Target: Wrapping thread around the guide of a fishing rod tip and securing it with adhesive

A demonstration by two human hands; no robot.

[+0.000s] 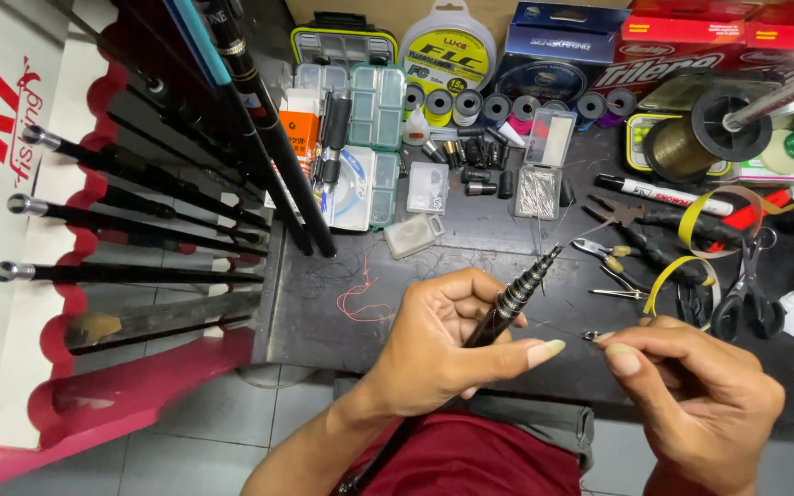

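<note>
My left hand [438, 344] is closed around a black telescopic fishing rod [518, 292], whose stepped tip points up and right over the dark table [470, 234]. To its right, my right hand [705, 395] pinches a tiny metal piece [592, 336] between thumb and forefinger, just beside the left thumb. A very thin line seems to run between the rod tip and the metal piece, too fine to trace.
Pliers [640, 219], scissors [746, 285], clippers [613, 271] and a marker [663, 193] lie at right. Line spools [448, 50], small tackle boxes [377, 106] and a big spool [705, 138] fill the back. A rack of black rods [130, 220] stands left. Red thread [360, 298] lies nearby.
</note>
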